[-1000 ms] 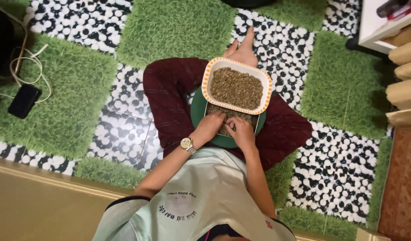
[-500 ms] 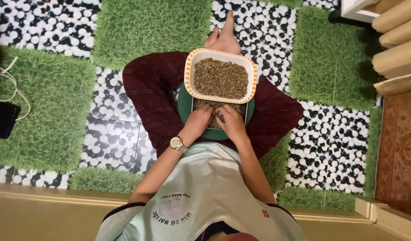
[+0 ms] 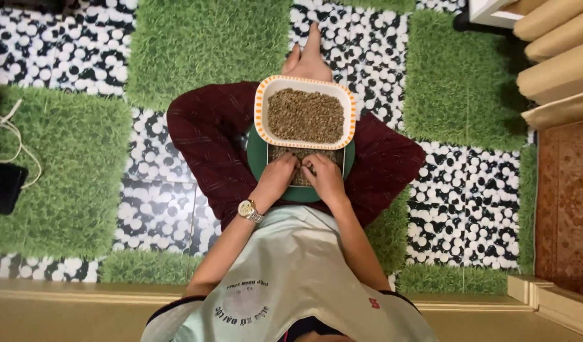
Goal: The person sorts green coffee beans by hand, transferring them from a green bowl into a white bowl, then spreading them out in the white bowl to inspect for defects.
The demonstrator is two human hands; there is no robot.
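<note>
I sit cross-legged on the floor in dark red trousers with a round green tray (image 3: 258,157) on my lap. On it lies a white rectangular dish with an orange dotted rim (image 3: 261,117), full of small brownish-green beans (image 3: 305,115). Nearer to me a lower layer of the same beans (image 3: 302,178) shows between my hands. My left hand (image 3: 278,176), with a gold wristwatch (image 3: 248,209), rests fingers-down in these beans. My right hand (image 3: 325,177) sits beside it, fingertips also in the beans. Whether either pinches a bean is hidden.
The floor is a patchwork of green grass-like mats (image 3: 209,44) and black-and-white pebble tiles (image 3: 468,202). A black phone (image 3: 5,188) with a white cable (image 3: 6,136) lies far left. Beige cushions (image 3: 557,69) and a reddish rug (image 3: 567,202) are at the right.
The view has shifted, so the dish and my lap appear further left and the phone nearer the left edge. My hands stay together in the near beans with small finger movements.
</note>
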